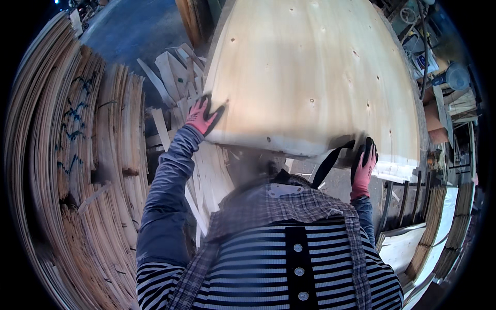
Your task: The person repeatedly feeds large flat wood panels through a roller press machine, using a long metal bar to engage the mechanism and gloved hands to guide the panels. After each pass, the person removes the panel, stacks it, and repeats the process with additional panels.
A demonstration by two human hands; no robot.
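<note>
Touching wood sheet [305, 77]: gloved left hand [203, 117]

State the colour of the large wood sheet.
Pale yellowish tan; the large wood sheet shows best in the head view.

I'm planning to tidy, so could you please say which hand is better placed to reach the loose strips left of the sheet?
Probably the left hand: it is beside the strips; the right hand is near the opposite side of the wood sheet.
</note>
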